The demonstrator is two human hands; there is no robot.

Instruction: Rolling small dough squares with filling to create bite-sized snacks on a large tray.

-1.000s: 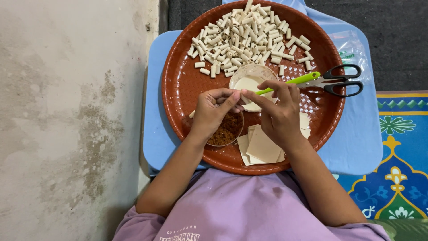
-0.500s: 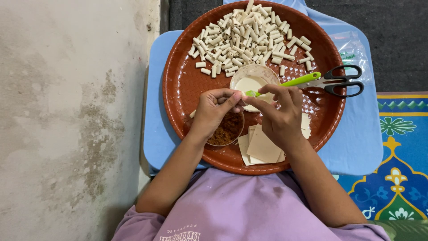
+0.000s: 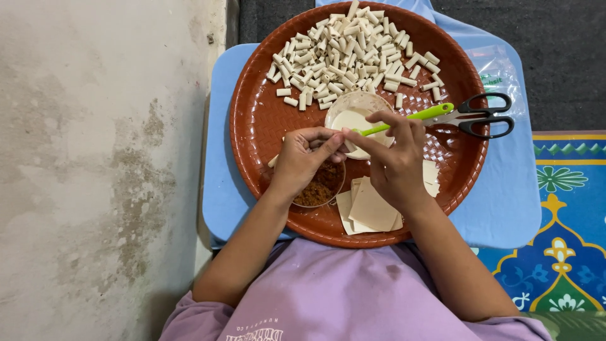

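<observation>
A round brown woven tray rests on a blue board. My left hand pinches a small pale wrapper piece, mostly hidden by my fingers, above a clear cup of reddish-brown filling. My right hand holds a green-handled utensil with its tip meeting my left fingertips. Just behind sits a small bowl of white paste. A heap of several small cream rolls fills the tray's far side. Square pale wrappers lie stacked under my right wrist.
Black-handled scissors lie on the tray's right rim. The blue board sticks out around the tray, with a clear plastic bag at the far right. A stained concrete wall is on the left, a patterned blue mat on the right.
Both hands stayed over the filling cup and paste bowl. The utensil's tip drew closer to my left fingertips; otherwise little moved.
</observation>
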